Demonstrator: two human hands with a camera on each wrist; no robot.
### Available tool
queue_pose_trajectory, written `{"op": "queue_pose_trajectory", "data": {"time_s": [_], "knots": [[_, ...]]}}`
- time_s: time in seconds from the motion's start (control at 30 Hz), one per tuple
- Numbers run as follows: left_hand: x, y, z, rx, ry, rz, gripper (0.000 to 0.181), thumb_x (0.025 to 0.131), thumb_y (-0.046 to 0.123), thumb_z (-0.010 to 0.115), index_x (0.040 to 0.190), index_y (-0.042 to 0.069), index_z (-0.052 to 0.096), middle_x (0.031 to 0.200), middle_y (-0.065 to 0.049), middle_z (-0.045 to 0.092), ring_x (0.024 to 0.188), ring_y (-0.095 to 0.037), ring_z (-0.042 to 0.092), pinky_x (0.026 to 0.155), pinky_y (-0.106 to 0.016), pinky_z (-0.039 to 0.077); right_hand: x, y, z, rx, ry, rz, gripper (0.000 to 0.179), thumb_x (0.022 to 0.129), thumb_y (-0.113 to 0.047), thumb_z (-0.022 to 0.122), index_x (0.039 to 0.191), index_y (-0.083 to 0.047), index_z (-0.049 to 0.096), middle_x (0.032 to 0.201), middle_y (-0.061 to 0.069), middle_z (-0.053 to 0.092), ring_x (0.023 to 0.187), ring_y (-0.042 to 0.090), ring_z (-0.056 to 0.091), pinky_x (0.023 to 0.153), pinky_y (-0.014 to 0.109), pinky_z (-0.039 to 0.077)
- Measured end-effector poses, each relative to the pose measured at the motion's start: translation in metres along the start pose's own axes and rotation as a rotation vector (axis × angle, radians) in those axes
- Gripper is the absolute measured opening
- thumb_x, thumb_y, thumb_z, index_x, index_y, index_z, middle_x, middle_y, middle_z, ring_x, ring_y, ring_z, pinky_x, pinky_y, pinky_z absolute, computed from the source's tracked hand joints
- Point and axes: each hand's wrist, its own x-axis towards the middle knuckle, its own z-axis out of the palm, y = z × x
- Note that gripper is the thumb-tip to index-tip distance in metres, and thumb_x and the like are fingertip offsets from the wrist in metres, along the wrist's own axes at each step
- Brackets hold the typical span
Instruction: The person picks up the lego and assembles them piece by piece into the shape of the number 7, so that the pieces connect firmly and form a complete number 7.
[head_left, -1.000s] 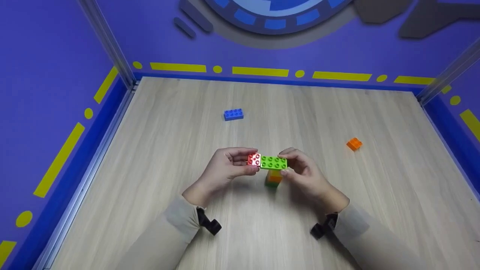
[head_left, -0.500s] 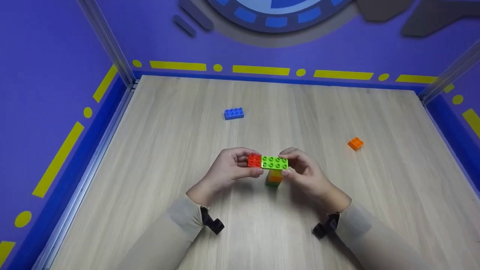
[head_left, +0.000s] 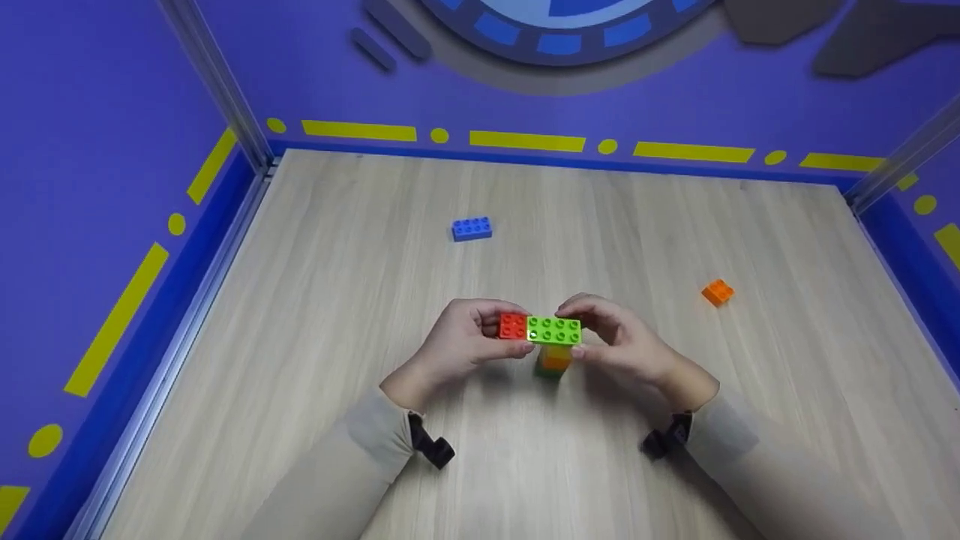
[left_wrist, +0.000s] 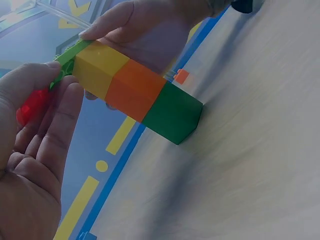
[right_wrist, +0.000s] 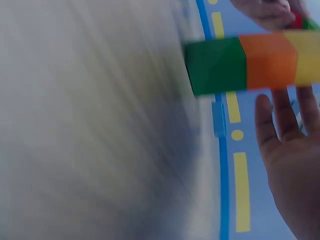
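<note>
A dark green, orange and yellow stack (left_wrist: 134,90), already capped by a lime brick (head_left: 553,331), stands between the left hand (head_left: 466,339) and right hand (head_left: 628,343). The right pinches that brick; the left grips a red brick (head_left: 513,326) beside it, joining unclear. Beyond them, a blue brick (head_left: 472,229) and orange block (head_left: 718,293) lie unattached.

Your left hand (head_left: 469,337) pinches, thumb on the near side, fingers on the far. Your right hand (head_left: 628,343) mirrors it, lower fingers spread, nearly straight. Palms face each other, both forearms (head_left: 334,469) angled inward.
</note>
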Motion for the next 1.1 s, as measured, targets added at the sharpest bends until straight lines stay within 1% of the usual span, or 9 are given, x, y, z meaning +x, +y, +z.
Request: {"op": "queue_pose_trajectory", "data": {"time_s": [0.1,0.2,0.27,0.37,0.5,0.63,0.77,0.9,1.1], "knots": [[0.001,0.000,0.001,0.017,0.004,0.001,0.043,0.090,0.002,0.093,0.131,-0.003,0.080,0.116,-0.019,0.085,0.094,-0.008,0.080,0.081,-0.021,0.065,0.010,-0.001,-0.018,-0.008,-0.119,0.011,0.051,0.105,-0.006,0.073,0.151,0.010,0.058,0.144,0.003,0.069,0.133,0.018,0.065,0.118,0.029,0.052],[0.000,0.000,0.000,0.027,0.009,-0.012,0.043,0.090,0.003,0.094,0.131,-0.002,0.080,0.115,-0.018,0.086,0.094,-0.008,0.080,0.080,-0.020,0.065,0.025,-0.002,-0.033,0.001,-0.161,0.028,0.047,0.114,-0.017,0.060,0.153,0.010,0.056,0.144,0.005,0.070,0.134,0.020,0.066,0.118,0.031,0.053],[0.000,0.001,0.000,0.031,0.015,-0.020,0.042,0.090,0.003,0.094,0.130,-0.001,0.081,0.115,-0.017,0.086,0.093,-0.008,0.079,0.079,-0.021,0.064,0.038,-0.002,-0.040,-0.020,-0.140,0.029,0.045,0.119,-0.020,0.049,0.151,0.009,0.059,0.141,0.005,0.072,0.132,0.019,0.068,0.117,0.031,0.054],[-0.002,0.001,0.000,0.045,0.015,-0.021,0.042,0.089,0.004,0.095,0.129,0.000,0.082,0.115,-0.016,0.086,0.093,-0.008,0.078,0.078,-0.020,0.063,0.059,-0.003,-0.048,-0.063,-0.063,0.050,0.042,0.121,-0.018,0.044,0.146,0.009,0.064,0.134,0.006,0.075,0.126,0.017,0.070,0.113,0.030,0.056],[-0.002,0.001,0.001,0.054,0.001,-0.014,0.042,0.089,0.005,0.095,0.128,0.001,0.082,0.114,-0.016,0.086,0.093,-0.007,0.078,0.078,-0.020,0.063,0.089,-0.004,-0.058,-0.140,0.052,0.133,0.036,0.120,-0.017,0.050,0.141,0.005,0.069,0.126,0.009,0.076,0.119,0.015,0.071,0.107,0.027,0.058],[-0.004,-0.001,0.002,0.044,-0.007,-0.006,0.041,0.088,0.002,0.095,0.127,0.000,0.082,0.114,-0.018,0.086,0.093,-0.007,0.078,0.079,-0.020,0.064,0.119,-0.001,-0.062,-0.283,0.120,0.243,0.034,0.118,-0.026,0.061,0.142,-0.004,0.071,0.131,0.011,0.074,0.119,0.017,0.068,0.105,0.028,0.057],[-0.005,-0.003,0.003,0.048,-0.015,-0.004,0.041,0.088,0.003,0.095,0.127,0.001,0.083,0.115,-0.018,0.086,0.093,-0.007,0.079,0.080,-0.020,0.064,0.147,0.004,-0.062,-0.413,0.138,0.293,0.040,0.113,-0.031,0.069,0.146,-0.007,0.069,0.138,0.015,0.073,0.125,0.024,0.065,0.112,0.039,0.054],[-0.004,-0.002,0.004,0.051,-0.016,-0.004,0.041,0.088,0.003,0.095,0.127,0.000,0.082,0.114,-0.018,0.086,0.094,-0.006,0.080,0.081,-0.020,0.065,0.172,0.012,-0.059,-0.481,0.149,0.314,0.044,0.110,-0.028,0.074,0.148,-0.006,0.069,0.142,0.019,0.071,0.131,0.032,0.065,0.118,0.053,0.052],[-0.003,0.001,0.004,0.051,-0.007,-0.007,0.041,0.089,0.004,0.095,0.128,-0.001,0.082,0.113,-0.018,0.087,0.092,-0.005,0.079,0.080,-0.019,0.064,0.200,0.023,-0.049,-0.590,0.114,0.345,0.051,0.108,-0.029,0.075,0.153,-0.007,0.068,0.148,0.016,0.069,0.138,0.035,0.063,0.118,0.056,0.054]]}}
